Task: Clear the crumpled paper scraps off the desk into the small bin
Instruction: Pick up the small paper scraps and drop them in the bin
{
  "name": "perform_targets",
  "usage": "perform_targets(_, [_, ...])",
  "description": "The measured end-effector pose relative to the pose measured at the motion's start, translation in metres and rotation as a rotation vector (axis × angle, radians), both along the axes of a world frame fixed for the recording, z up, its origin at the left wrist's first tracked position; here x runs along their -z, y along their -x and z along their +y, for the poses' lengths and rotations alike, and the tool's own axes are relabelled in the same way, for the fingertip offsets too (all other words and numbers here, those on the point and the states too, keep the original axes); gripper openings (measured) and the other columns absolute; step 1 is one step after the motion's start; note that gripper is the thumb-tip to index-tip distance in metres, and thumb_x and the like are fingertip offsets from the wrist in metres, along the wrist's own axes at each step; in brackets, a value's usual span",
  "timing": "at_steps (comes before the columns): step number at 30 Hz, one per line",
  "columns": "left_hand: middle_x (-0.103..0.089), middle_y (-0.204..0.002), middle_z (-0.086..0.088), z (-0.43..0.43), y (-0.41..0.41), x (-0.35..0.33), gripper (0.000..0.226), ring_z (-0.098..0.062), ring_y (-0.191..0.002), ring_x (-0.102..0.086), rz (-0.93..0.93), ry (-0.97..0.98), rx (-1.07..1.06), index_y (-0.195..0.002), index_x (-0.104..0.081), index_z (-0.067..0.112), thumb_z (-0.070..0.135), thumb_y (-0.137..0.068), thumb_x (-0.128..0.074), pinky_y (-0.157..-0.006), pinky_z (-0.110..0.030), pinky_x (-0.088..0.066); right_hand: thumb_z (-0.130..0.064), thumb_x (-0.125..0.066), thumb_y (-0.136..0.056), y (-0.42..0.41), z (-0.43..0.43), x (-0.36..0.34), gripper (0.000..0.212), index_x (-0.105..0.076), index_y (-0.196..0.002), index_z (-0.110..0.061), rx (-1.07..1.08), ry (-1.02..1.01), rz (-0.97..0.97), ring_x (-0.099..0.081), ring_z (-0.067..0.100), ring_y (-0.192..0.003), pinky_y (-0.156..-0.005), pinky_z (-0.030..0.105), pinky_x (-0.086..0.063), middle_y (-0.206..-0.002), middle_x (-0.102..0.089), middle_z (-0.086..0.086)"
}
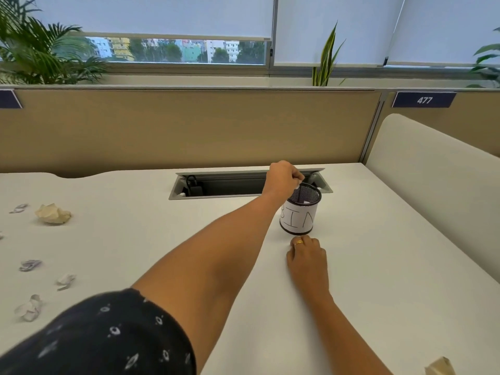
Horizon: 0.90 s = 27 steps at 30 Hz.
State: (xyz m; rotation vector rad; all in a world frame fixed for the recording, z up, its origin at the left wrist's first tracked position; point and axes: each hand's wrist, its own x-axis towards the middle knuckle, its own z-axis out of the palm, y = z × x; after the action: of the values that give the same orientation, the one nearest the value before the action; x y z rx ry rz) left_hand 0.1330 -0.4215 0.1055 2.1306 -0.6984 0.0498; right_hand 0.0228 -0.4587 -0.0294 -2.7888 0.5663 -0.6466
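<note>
Head view: left hand (284, 180) sits over the small bin (299, 216), fingertips pinched on what looks like a white scrap (297, 187). Right hand (308, 257) rests on the desk (378, 239) just before the bin, fingers curled under; can't tell if it's holding anything. Other paper scraps (52, 213) lie well left. Likely light, soft, springy: pinch any crease.

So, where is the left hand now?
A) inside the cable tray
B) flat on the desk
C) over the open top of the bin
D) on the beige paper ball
C: the left hand, fingers curled on a white scrap, is right above the bin.
</note>
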Motion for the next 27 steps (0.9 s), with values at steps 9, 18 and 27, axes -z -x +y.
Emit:
perform_targets(9, [-0.066,-0.110,-0.021,-0.016,-0.010,0.007,0.025,-0.031,-0.104,-0.060,0.133,-0.203,0.101,-0.108,-0.065,-0.001,0.013,-0.089,-0.057,-0.087,-0.032,-0.048,0.003,-0.070,-0.067,0.002,0.003,-0.002,0.010,-0.067,-0.074,-0.003,0.003,0.062,-0.055,-0.061,0.033,-0.064,-0.051,0.038,-0.048,-0.068,-0.064,0.013])
perform_targets(18, [-0.058,-0.126,-0.018,-0.007,-0.005,0.010,0.028,-0.029,-0.119,-0.050,0.200,-0.112,0.169,-0.118,-0.059,0.002,0.009,-0.093,-0.047,-0.092,-0.028,-0.044,-0.008,-0.050,-0.087,-0.001,0.000,0.002,0.018,-0.064,-0.097,-0.005,0.003,0.027,0.014,-0.057,0.031,-0.088,-0.070,0.039,-0.044,-0.092,-0.064,0.013])
perform_targets(27, [-0.048,-0.137,-0.018,0.003,0.009,0.019,0.035,-0.032,-0.125,-0.045,0.181,-0.058,0.191,-0.129,-0.048,0.005,0.006,-0.095,-0.041,-0.100,-0.034,-0.042,-0.005,-0.054,-0.084,0.001,0.001,0.003,0.016,-0.066,-0.095,-0.001,0.000,0.026,0.026,-0.059,0.035,-0.085,-0.068,0.041,-0.045,-0.089,-0.065,0.016])
